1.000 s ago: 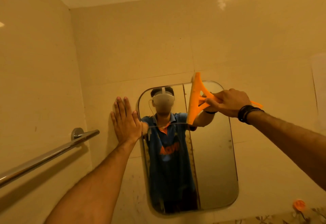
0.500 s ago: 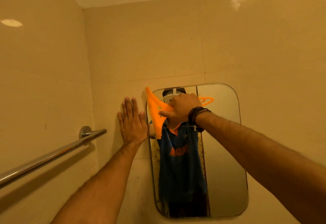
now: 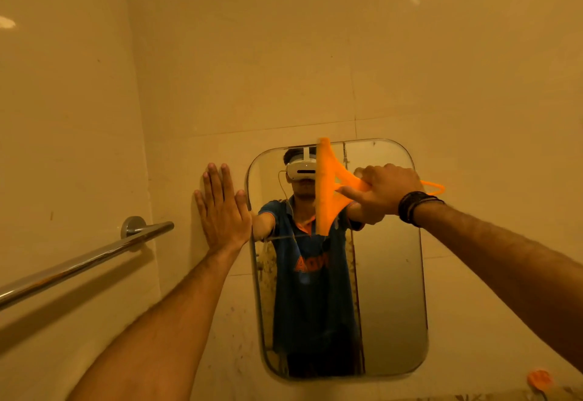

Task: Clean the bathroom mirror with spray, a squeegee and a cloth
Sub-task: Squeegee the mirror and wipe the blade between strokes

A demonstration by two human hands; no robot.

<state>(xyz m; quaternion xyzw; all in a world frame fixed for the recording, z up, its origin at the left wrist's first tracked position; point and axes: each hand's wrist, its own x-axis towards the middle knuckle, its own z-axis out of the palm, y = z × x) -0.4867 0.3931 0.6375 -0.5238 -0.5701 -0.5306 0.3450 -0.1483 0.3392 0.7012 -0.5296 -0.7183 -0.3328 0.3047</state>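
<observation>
- One rounded mirror [image 3: 391,274] on beige tiled wall [image 3: 284,69]; one chrome towel rail [image 3: 82,258].
- Left hand [image 3: 220,208] flat against wall; right hand [image 3: 383,189] grips one orange squeegee [image 3: 326,186].

Head-worn camera faces the wall mirror [image 3: 391,290] closely, tilted slightly upward.

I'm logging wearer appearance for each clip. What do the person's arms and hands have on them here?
Both forearms are bare, with no sleeves in direct view and no gloves. The right hand has dark stacked bands around its wrist. The left hand and its wrist wear nothing.
</observation>
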